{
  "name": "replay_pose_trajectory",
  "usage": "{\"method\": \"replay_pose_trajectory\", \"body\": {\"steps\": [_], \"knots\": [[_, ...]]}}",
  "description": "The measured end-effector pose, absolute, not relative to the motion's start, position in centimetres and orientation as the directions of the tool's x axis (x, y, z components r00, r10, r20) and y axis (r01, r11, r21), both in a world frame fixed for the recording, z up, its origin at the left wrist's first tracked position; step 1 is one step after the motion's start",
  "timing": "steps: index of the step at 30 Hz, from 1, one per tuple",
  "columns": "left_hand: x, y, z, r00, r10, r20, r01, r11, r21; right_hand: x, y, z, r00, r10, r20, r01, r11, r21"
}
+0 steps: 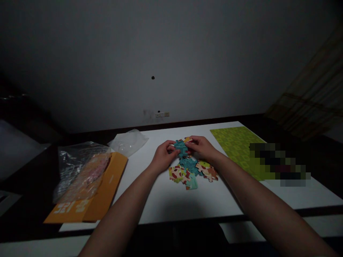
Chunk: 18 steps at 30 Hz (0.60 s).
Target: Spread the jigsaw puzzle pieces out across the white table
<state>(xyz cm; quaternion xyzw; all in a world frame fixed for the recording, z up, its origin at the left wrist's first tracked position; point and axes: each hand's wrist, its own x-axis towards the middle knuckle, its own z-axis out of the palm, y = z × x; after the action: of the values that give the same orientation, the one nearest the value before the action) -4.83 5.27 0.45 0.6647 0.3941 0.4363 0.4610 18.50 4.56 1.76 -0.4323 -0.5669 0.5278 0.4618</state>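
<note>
Both hands hold jigsaw puzzle pieces (pixel 181 148) just above the white table. My left hand (pixel 163 156) is closed, its thumb and fingers pinching the teal pieces from the left. From the right, my right hand (pixel 202 147) grips the upper right part, where a yellow-and-red patch shows. Whether the held pieces are joined or merely stacked, I cannot tell. Below the hands lies a loose pile: teal pieces (pixel 189 165), cream pieces with red spots (pixel 177 173), a pale mint piece (pixel 192 182) and brown-and-green pieces (pixel 208 171).
An orange cardboard envelope (pixel 115 178) lies at the left under crumpled clear plastic (pixel 80 175). Behind it is another clear bag (pixel 128 141). A green patterned sheet (pixel 235 146) covers the right side of the white table (pixel 158 205). A pixelated patch hides something on its edge.
</note>
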Motion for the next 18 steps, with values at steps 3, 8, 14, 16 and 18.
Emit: {"method": "replay_pose_trajectory", "body": {"steps": [3, 8, 14, 16, 18], "knots": [[-4.8, 5.3, 0.5, 0.312, 0.929, 0.200, 0.106, -0.243, 0.964, 18.5, 4.6, 1.8, -0.214, 0.976, 0.051, 0.013, 0.055, -0.998], [-5.5, 6.1, 0.5, 0.257, 0.945, 0.202, 0.078, -0.229, 0.970, 19.3, 5.1, 1.6, -0.169, 0.982, 0.081, 0.022, 0.086, -0.996], [-6.4, 7.2, -0.1, 0.152, 0.975, 0.162, -0.034, -0.158, 0.987, 22.5, 7.0, 0.8, 0.121, 0.972, 0.202, 0.338, 0.151, -0.929], [-6.4, 7.2, -0.3, 0.147, 0.976, 0.159, -0.046, -0.154, 0.987, 22.9, 7.4, 0.6, 0.197, 0.967, 0.164, 0.315, 0.096, -0.944], [-6.3, 7.2, -0.5, 0.152, 0.972, 0.179, -0.049, -0.174, 0.984, 23.0, 7.6, 0.4, 0.245, 0.960, 0.133, 0.262, 0.067, -0.963]]}}
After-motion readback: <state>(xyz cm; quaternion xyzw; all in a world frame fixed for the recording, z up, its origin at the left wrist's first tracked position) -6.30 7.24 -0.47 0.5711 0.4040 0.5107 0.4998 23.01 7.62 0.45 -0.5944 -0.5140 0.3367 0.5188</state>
